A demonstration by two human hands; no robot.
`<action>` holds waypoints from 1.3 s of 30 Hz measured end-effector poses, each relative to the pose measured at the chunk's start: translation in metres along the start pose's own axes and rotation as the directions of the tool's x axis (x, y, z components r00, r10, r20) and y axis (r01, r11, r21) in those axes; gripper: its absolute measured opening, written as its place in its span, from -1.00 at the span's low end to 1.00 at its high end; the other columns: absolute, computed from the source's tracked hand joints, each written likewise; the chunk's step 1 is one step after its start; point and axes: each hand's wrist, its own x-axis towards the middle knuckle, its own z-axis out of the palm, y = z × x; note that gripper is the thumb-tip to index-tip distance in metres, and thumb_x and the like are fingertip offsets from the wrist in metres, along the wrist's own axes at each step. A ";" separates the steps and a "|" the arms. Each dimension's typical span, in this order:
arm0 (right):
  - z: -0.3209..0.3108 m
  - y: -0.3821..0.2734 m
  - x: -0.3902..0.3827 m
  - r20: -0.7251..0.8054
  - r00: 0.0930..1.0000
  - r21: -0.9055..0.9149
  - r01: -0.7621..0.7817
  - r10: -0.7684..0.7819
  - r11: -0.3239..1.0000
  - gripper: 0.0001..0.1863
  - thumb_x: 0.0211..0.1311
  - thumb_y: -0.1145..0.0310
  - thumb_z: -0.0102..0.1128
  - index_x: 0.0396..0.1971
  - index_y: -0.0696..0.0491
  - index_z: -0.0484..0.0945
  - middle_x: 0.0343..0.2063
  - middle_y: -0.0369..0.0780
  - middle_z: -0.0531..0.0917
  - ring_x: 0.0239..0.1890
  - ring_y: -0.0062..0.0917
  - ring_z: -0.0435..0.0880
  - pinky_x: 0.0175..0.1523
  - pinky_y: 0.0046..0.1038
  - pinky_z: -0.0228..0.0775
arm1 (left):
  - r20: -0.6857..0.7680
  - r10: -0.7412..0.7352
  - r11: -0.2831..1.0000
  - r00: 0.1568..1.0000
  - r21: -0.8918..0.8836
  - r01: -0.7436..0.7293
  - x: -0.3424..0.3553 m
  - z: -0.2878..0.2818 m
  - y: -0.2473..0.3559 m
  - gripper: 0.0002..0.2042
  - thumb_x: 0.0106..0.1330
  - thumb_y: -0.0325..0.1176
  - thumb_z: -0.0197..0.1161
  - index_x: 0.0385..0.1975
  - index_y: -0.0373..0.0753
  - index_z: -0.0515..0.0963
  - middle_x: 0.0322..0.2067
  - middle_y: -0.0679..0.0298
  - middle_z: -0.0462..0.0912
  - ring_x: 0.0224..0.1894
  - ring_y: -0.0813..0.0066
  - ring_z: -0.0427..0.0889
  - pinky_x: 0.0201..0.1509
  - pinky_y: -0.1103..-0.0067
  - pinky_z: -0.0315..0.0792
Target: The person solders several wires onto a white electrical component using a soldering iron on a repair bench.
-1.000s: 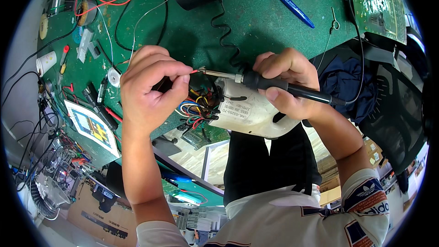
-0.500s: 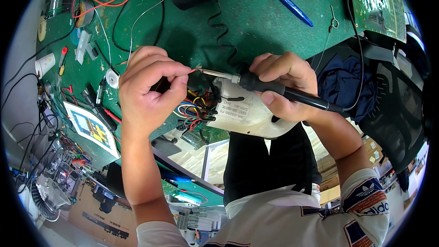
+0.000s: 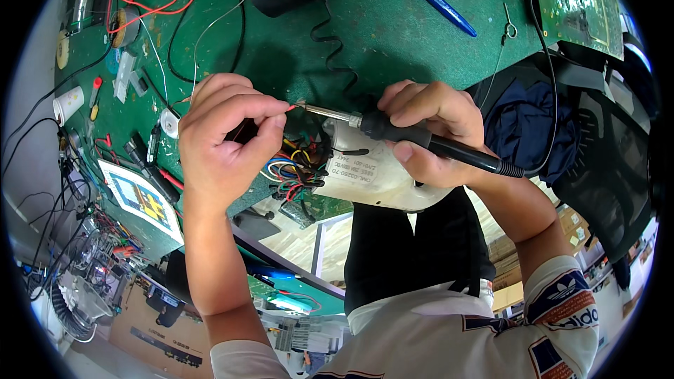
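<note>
My left hand (image 3: 223, 137) is closed, thumb and forefinger pinching a thin red wire (image 3: 291, 107) whose end sticks out past the fingertips. My right hand (image 3: 444, 126) grips a soldering iron (image 3: 467, 153) by its black handle. The iron's metal tip reaches left to the wire's end; whether they touch is too small to tell. Below both hands sits an off-white housing (image 3: 372, 177) with a printed label. A bundle of coloured wires (image 3: 298, 163) comes out of its left end. A thin silvery strand (image 3: 199, 49) runs down behind my left hand.
Blue-handled cutters (image 3: 442, 5) lie at the far side of the green bench (image 3: 393, 35). A circuit board (image 3: 579, 10) is at far right, above a black chair (image 3: 604, 154) with dark cloth. Red cables (image 3: 151, 7), a paper cup (image 3: 68, 104) and a printed sheet (image 3: 140, 200) lie left.
Both hands, the iron and the housing appear slightly further left in the picture, as do the bench items. The iron's tip stays at the red wire's end; both holds are unchanged.
</note>
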 end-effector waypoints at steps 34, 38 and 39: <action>0.031 -0.051 -0.001 -0.033 0.999 -0.310 -0.012 0.001 0.951 -0.68 -0.08 0.54 0.39 -0.26 0.22 0.56 -0.42 -0.09 0.62 -0.47 -0.27 0.67 -0.34 -0.42 0.56 | 0.043 -0.005 1.000 0.999 -0.009 0.006 -0.002 -0.002 -0.001 -0.84 -0.04 -0.60 0.42 -0.44 -0.24 0.67 -0.48 0.30 0.65 -0.30 0.28 0.57 -0.10 0.44 0.39; 0.036 -0.053 -0.004 -0.046 0.999 -0.356 -0.009 -0.007 0.935 -0.65 -0.12 0.53 0.42 -0.26 0.24 0.57 -0.41 -0.08 0.62 -0.44 -0.21 0.68 -0.30 -0.34 0.59 | 0.041 0.003 1.000 0.999 -0.022 -0.002 -0.003 -0.001 -0.003 -0.84 -0.04 -0.59 0.42 -0.44 -0.24 0.67 -0.48 0.30 0.65 -0.30 0.28 0.56 -0.11 0.44 0.38; 0.036 -0.055 -0.004 -0.045 0.999 -0.368 -0.013 -0.004 0.930 -0.65 -0.12 0.52 0.42 -0.26 0.23 0.57 -0.41 -0.07 0.62 -0.44 -0.20 0.68 -0.28 -0.33 0.60 | 0.044 0.002 1.000 0.999 -0.022 -0.001 -0.003 -0.002 -0.003 -0.84 -0.04 -0.59 0.42 -0.44 -0.24 0.67 -0.48 0.30 0.65 -0.31 0.28 0.56 -0.11 0.44 0.38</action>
